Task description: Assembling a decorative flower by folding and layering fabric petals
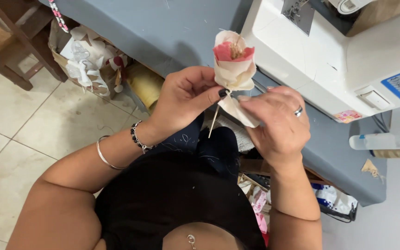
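Your fabric flower (pixel 234 60) stands upright on its thin stick (pixel 214 121), held over the near edge of the grey table (pixel 172 28). Your left hand (pixel 184 99) pinches its base; your right hand (pixel 281 122) grips a loose petal. The white sewing machine (pixel 348 60) crowds the right; open floor (pixel 33 120) lies left.

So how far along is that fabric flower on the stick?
Done, by the look of it: the fabric flower already has a pink inner layer wrapped in cream petals, sitting on a thin stick. In hand: the left hand pinches the base of the bloom, while the right hand holds a loose cream fabric piece against it. Left, probably: fixing that piece on; the stick below is bare.
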